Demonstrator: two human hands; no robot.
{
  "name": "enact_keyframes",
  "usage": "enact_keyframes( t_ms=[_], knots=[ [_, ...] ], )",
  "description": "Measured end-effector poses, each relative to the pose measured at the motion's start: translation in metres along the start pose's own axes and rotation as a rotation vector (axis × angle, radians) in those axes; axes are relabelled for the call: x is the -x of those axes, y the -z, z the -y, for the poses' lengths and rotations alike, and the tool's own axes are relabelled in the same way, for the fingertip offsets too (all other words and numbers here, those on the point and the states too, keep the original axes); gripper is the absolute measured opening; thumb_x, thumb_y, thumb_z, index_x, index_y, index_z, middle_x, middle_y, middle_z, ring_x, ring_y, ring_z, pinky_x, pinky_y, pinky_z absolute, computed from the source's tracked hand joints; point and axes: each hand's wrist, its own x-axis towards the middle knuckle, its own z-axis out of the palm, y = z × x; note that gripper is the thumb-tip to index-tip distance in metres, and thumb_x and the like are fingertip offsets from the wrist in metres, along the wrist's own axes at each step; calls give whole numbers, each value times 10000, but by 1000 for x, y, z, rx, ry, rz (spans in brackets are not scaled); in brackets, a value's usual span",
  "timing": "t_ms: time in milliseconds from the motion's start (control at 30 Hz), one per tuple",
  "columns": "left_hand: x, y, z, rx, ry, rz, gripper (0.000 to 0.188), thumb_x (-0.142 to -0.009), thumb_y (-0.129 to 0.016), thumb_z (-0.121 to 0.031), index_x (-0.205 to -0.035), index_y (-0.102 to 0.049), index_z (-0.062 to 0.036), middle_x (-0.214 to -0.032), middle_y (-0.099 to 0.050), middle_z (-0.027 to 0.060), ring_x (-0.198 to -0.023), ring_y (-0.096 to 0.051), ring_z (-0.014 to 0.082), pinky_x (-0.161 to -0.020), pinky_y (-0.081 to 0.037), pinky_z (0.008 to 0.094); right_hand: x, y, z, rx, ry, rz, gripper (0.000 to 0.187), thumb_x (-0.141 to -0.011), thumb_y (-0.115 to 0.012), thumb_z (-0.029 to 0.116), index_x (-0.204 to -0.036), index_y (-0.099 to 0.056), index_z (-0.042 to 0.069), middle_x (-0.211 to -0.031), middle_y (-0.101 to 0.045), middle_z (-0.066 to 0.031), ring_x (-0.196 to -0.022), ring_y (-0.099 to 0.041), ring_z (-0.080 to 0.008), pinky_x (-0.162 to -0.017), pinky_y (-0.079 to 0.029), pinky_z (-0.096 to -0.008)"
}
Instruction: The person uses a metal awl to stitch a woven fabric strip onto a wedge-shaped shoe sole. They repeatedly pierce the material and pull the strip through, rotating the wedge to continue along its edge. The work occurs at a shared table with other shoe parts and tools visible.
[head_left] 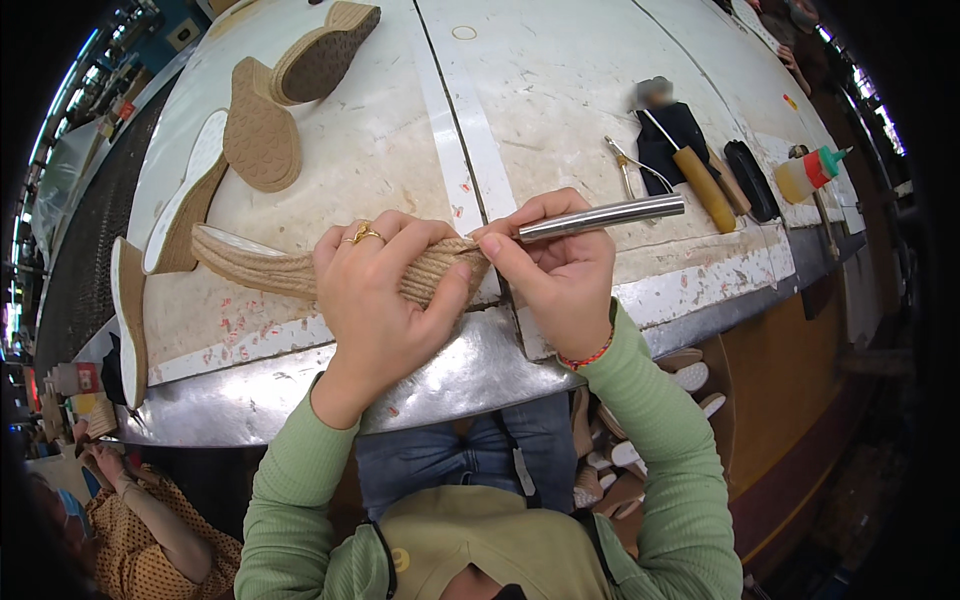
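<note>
My left hand is closed round a wedge shoe sole covered in tan braided rope. Its toe points left and its tall heel faces right, just over the table's front edge. Between the fingers and thumb of my right hand is a slim tool with a round silver metal handle, lying slanted up to the right. The tool's working end meets the heel's rope edge, where the fingertips hide its exact shape.
More wedge soles lie along the left of the worn white table. At right are pliers, a wooden-handled tool, dark cloth and a glue bottle. Soles are piled below; a co-worker sits lower left.
</note>
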Motion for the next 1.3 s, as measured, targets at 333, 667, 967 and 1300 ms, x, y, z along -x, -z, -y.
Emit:
enact_keyframes(
  t_ms=[333, 667, 967, 1300],
  knots=[
    [-1, 14, -4, -30, -68, 178, 552, -604, -796, -387, -1058, -620, -127, -949, -603, 60, -904, -566, 271, -897, -336, 427, -8, 10, -11, -158, -37, -151, 255, -816, -650, -60, -1007, -494, 2, -856, -587, -57, -777, -621, -103, -691, -535, -228],
    [-17, 61, -6, -31, -202, 208, 821, -542, -830, -164, -1279, -476, -84, -1174, -539, 114, -1167, -492, 290, -1052, -305, 461, -16, 26, -6, -298, -93, -328, 234, -866, -592, 2, -1070, -483, 34, -901, -604, -91, -819, -656, -216, -724, -550, -341],
    [-3, 68, 34, 536, -73, -447, 857, -561, -870, -150, -1251, -372, -51, -1200, -447, 85, -1144, -464, 211, -996, -379, 350, -16, 44, -4, -375, 7, -403, 256, -879, -587, 19, -1104, -470, 53, -899, -609, -92, -836, -653, -234, -719, -532, -358],
    [68, 45, 49, 182, 350, -26, 892, -594, -894, -290, -1296, -419, -11, -1166, -540, 146, -1094, -526, 262, -957, -419, 381, -13, 39, 2, -220, 46, -188, 187, -886, -564, 5, -1040, -489, 80, -874, -633, -86, -837, -647, -215, -722, -523, -347]
  ],
)
